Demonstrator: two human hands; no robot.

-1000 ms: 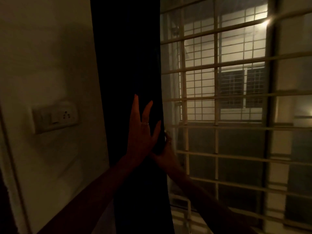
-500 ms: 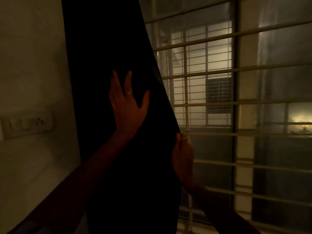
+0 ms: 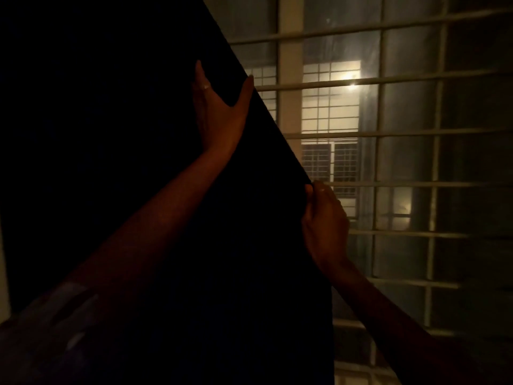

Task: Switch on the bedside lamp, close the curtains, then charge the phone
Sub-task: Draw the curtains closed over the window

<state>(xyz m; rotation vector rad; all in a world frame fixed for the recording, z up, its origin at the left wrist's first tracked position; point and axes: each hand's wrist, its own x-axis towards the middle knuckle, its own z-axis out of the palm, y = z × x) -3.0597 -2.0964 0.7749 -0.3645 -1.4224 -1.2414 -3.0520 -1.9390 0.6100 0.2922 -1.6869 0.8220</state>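
Note:
A dark curtain (image 3: 116, 151) fills the left half of the view, its right edge running slantwise down from the top middle. My left hand (image 3: 219, 112) lies flat against the cloth near that edge, fingers spread, thumb at the edge, a ring on one finger. Lower down, my right hand (image 3: 323, 220) pinches the curtain's edge between thumb and fingers. The barred window (image 3: 402, 134) on the right stays uncovered. No lamp or phone is in view.
Horizontal and vertical window bars (image 3: 433, 184) span the right side, with lit buildings and a bright light (image 3: 352, 86) beyond the glass. A pale strip of wall (image 3: 3, 273) shows at the far left edge.
The curtain has been drawn rightward across the window, now hiding the wall and its switch plate. Both hands moved right with it; the right hand keeps its pinch on the edge.

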